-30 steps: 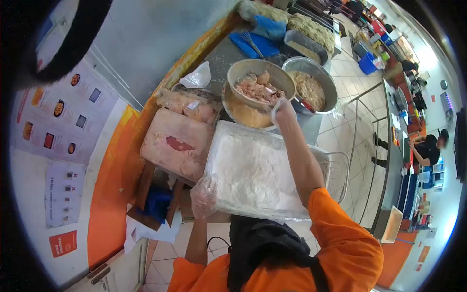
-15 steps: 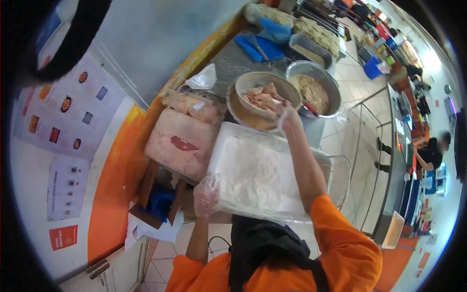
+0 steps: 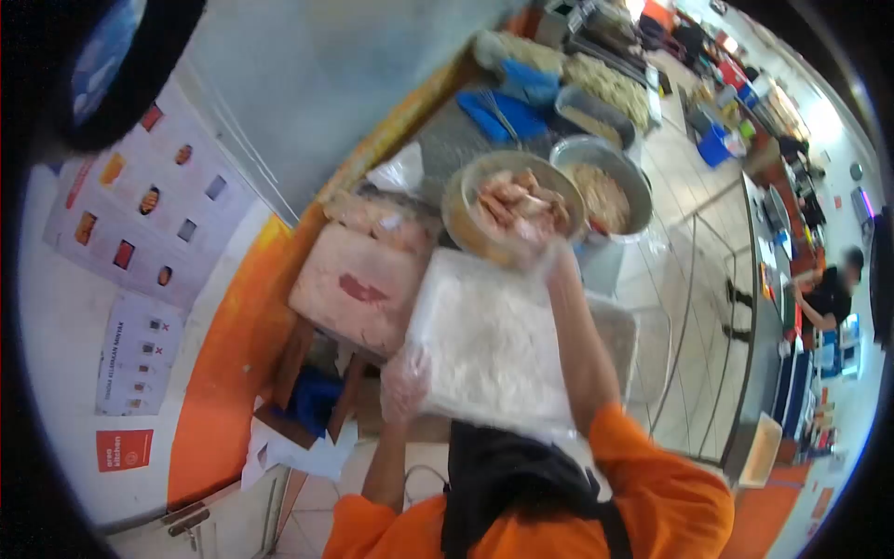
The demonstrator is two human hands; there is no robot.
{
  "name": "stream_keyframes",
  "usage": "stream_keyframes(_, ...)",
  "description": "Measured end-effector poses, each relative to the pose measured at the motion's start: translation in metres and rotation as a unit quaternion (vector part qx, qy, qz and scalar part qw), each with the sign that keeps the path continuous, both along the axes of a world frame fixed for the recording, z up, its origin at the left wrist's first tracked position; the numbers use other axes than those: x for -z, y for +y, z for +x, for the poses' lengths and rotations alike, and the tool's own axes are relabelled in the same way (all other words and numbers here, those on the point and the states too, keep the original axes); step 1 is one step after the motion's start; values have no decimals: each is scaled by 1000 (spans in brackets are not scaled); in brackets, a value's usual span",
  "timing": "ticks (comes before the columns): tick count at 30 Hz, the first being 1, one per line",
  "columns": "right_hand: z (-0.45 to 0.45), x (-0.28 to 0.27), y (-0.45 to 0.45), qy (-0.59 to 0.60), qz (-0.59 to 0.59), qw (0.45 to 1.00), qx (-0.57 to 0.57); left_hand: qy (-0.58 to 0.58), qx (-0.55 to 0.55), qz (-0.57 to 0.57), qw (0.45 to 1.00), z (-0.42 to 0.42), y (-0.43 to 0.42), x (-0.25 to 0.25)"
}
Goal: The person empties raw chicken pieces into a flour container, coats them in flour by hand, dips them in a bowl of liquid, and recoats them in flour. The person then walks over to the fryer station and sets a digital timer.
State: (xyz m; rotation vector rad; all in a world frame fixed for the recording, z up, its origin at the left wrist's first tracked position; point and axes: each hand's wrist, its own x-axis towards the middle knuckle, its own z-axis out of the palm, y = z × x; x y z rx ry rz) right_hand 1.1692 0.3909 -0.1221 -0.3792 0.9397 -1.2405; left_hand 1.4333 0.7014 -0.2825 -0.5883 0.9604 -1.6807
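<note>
My left hand (image 3: pixel 405 384), in a clear plastic glove, is closed on the near left corner of a white tray (image 3: pixel 430 321). A layer of white flour (image 3: pixel 494 335) covers the tray's bottom. At the near rim of a round bowl (image 3: pixel 455 200), my gloved right hand (image 3: pixel 553 259) is smeared by motion; it appears closed on that rim, with its fingers partly hidden. Raw chicken pieces (image 3: pixel 521 200) fill the bowl, which leans toward me behind the tray.
Left of the tray lies a pale block with a red patch (image 3: pixel 349 279), with bagged meat (image 3: pixel 382 224) behind it. A metal pot (image 3: pixel 636 191) holds a pale mixture. A blue sheet (image 3: pixel 503 114) lies farther back. Across the aisle, a person (image 3: pixel 827 296) stands at a counter.
The bowl has tipped toward me, showing more chicken pieces. My right hand has come down and nearer with its rim. My left hand stays at the tray's corner; the view has shifted slightly.
</note>
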Motion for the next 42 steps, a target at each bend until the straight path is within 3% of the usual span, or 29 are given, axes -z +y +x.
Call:
stream_keyframes(1, -8, 11, -12, 31, 52, 998, 28, -462, 58, -13, 885, -7, 14, 1)
stream_keyframes(2, -9, 4, -18, 65, 85, 993, 48, -801, 56, -52, 594, -12, -5, -60)
stream_keyframes(3, -5, -9, -10, 81, 96, 991, 55, -911, 45, -119, 392, -9, -8, -66)
stream_keyframes(4, 6, -25, 2, 79, 87, 992, 50, -986, 37, -148, 60, -7, -10, -73)
stream_keyframes(5, 16, -22, 5, 46, 51, 997, 23, -976, 6, -125, -179, -4, -11, -80)
stream_keyframes(7, 15, -14, 18, -18, -13, 1000, -20, -967, -91, -139, -196, -5, -17, -80)
stream_keyframes(9, -6, 9, 11, -11, -1, 1000, -25, -980, -32, -75, -181, -22, -8, -118)
stream_keyframes(10, -15, 19, -7, 35, 58, 998, 4, -990, -46, -85, -105, -22, -14, -125)
stream_keyframes(12, -16, 9, -5, 67, 77, 994, 37, -992, -88, -84, -30, -16, -21, -121)
stream_keyframes(15, 2, -34, 53, -20, -25, 999, 31, -973, -110, -89, -185, -11, -22, -102)
stream_keyframes(17, -6, -2, 29, -11, -15, 999, 44, -956, -123, -113, -243, -9, -28, -131)
stream_keyframes(18, -17, 22, -10, 22, 88, 992, 83, -947, -125, -133, -264, -14, -23, -139)
stream_keyframes(19, -26, 28, -34, 50, 177, 976, 114, -969, -111, -125, -182, -19, -24, -139)
stream_keyframes(20, -39, 24, -30, 354, 122, 927, -34, -984, -93, -111, -102, -20, -24, -138)
stream_keyframes(21, -57, 20, -21, 612, 52, 767, -185, -993, -72, -90, -25, -17, -22, -137)
stream_keyframes(23, -81, 12, 15, 843, -97, 465, -252, -998, -21, -58, -17, -17, -20, -129)
stream_keyframes(24, -82, -24, 36, 826, -75, 525, -190, -999, 5, -46, -11, -17, -20, -126)
stream_keyframes(26, -81, -99, 78, 767, -54, 638, -48, -996, -18, -13, 91, -21, -18, -122)
stream_keyframes(28, -86, -149, 72, 720, -170, 671, -48, -993, -31, -8, 117, -24, -21, -124)
stream_keyframes(31, -34, -218, 84, 726, -299, 593, -180, -998, -40, -37, 43, -21, -25, -145)
stream_keyframes(32, -16, -225, 93, 740, -295, 555, -239, -997, -37, -39, 55, -21, -25, -145)
stream_keyframes(34, -3, -204, 95, 787, -356, 412, -290, -996, -32, -38, 79, -21, -25, -143)
stream_keyframes(36, 12, -177, 99, 821, -343, 271, -367, -996, -74, -26, 39, -25, -26, -155)
stream_keyframes(38, 22, -152, 109, 818, -340, 182, -428, -993, -116, -31, -7, -22, -23, -152)
stream_keyframes(42, 36, -134, 135, 780, -387, 124, -476, -984, -154, -49, -73, -15, -23, -137)
